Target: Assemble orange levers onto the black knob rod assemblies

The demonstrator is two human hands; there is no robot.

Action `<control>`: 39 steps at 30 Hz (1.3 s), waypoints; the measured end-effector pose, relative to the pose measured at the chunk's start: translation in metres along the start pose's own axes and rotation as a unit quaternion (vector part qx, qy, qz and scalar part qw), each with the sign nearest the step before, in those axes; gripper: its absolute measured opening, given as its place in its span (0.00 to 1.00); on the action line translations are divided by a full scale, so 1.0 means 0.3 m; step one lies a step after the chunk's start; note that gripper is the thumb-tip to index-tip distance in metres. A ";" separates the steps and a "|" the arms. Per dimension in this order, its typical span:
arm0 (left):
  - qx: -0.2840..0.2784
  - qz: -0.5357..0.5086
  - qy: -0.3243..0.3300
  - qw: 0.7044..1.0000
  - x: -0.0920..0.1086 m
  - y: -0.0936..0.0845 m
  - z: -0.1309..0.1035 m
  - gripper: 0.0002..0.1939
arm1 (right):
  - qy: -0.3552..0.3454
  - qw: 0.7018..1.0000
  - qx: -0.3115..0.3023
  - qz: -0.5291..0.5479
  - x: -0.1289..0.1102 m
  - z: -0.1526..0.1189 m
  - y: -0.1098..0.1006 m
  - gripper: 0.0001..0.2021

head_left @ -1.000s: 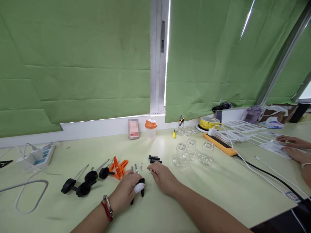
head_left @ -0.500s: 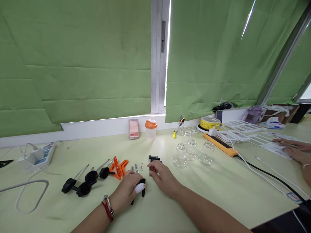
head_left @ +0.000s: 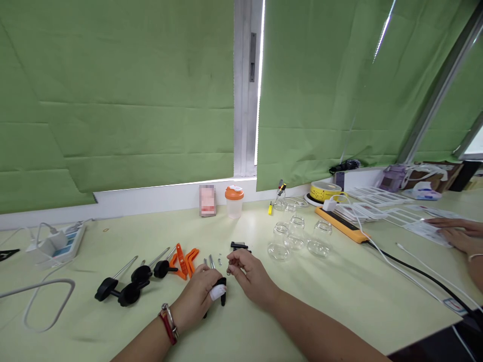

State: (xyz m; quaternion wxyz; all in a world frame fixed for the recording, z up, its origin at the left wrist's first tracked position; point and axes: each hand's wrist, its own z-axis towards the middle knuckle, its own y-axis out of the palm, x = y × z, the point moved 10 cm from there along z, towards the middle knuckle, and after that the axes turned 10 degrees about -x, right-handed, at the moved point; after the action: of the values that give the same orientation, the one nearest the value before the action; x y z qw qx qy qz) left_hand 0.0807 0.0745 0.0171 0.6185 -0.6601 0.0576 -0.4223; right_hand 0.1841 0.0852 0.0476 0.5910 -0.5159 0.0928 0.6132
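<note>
"Tally, near the hands?"

"Black knobs, four, with metal shafts. Orange pieces, three, just beside them. Clear glass jars right of the hands, three in a loose group. Orange-lidded cup, one, by the far edge."

"Fingers?"

"Right hand: thumb and index pinched together on a small metal part. It hangs at the fingertips, toward the left hand. Left hand: fingers curled closed around a black-handled tool, white wrap on one digit. Two metal rods show beyond the knuckles."

"Anything beyond the right fingers?"

"Black toothed part, partly hidden by the hand; count behind it unclear. Tiny clear bits between the hands, farther out."

"Surface and room?"

"Pale green tabletop. White power strip toward its left edge, orange power strip right of the jars. Green blinds either side of a window frame. Another person's hands over sheets at the right."
</note>
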 end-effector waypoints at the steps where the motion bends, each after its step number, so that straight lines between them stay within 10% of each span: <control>1: 0.001 0.000 0.002 1.000 0.000 0.001 -0.001 0.14 | -0.002 1.000 0.001 -0.001 -0.004 0.000 0.000 0.08; 39: 0.001 0.006 0.015 1.000 0.003 0.006 0.006 0.13 | -0.063 0.996 -0.039 -0.043 -0.068 0.005 0.045 0.11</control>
State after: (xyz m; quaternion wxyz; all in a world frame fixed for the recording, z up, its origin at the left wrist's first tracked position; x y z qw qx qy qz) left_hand 0.0834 0.0749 0.0162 0.6207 -0.6528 0.0708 -0.4285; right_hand 0.1675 0.0694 0.0568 0.6012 -0.5024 0.0090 0.6213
